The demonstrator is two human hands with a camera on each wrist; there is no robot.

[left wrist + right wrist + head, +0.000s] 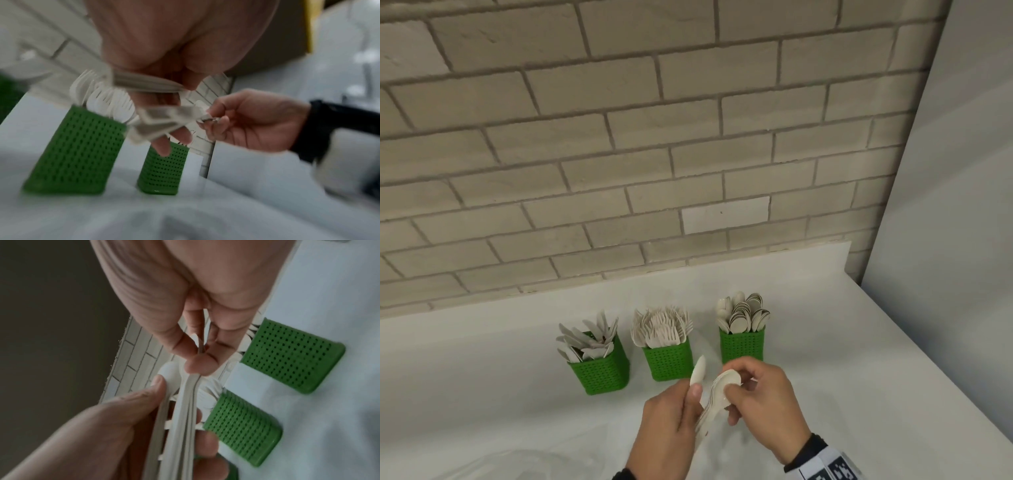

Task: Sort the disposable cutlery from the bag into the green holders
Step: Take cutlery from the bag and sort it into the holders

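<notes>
Three green holders stand in a row on the white counter: the left holder (601, 368) has knives, the middle holder (668, 361) forks, the right holder (742, 344) spoons. In front of them my left hand (671, 423) grips a bundle of white cutlery (705, 414) by the handles, and a knife tip (699, 371) sticks up above the thumb. My right hand (763, 407) pinches the bowls of the stacked spoons (727, 382) at the top of that bundle. The right wrist view shows the spoon handles (185, 410) running between both hands.
A brick wall (619, 154) backs the counter (482, 359) and a plain white wall (945, 240) closes it on the right. A clear plastic bag (500, 462) lies at the near left edge. The counter's right edge runs diagonally past my right wrist.
</notes>
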